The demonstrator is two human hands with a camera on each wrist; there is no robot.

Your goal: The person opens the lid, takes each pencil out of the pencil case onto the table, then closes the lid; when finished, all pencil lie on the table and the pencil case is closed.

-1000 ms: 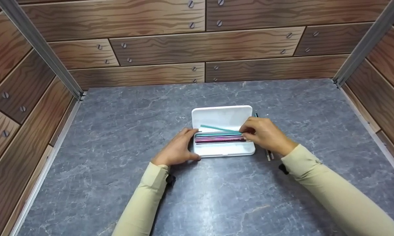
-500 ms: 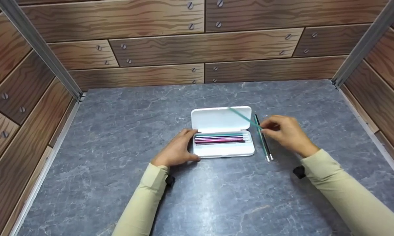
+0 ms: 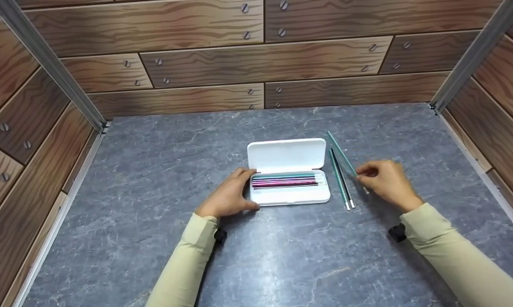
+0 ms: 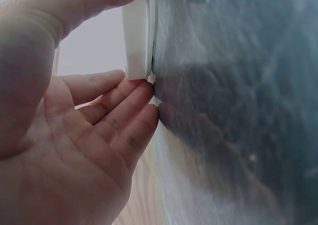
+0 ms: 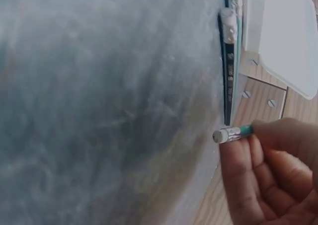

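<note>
An open white pencil case (image 3: pixel 288 197) lies on the table with its lid raised at the back. Several pink, dark and green pencils (image 3: pixel 284 183) lie side by side in it. My left hand (image 3: pixel 228 192) holds the case's left end, thumb at the front corner and fingers at the back. To the right, my right hand (image 3: pixel 388 183) pinches a green pencil (image 3: pixel 342 152) near its white eraser end, seen close in the right wrist view. A second green pencil (image 3: pixel 337 179) and a black pencil (image 3: pixel 346 185) lie between the case and this hand, erasers toward me.
The grey marbled tabletop (image 3: pixel 154 170) is bounded by wood-patterned panels (image 3: pixel 205 68) at the back and both sides. Metal posts (image 3: pixel 465 64) stand at the back corners.
My right hand has carried the green pencil from the case to the right, past the two pencils on the table, turning it lengthwise. The left hand has stayed at the case.
</note>
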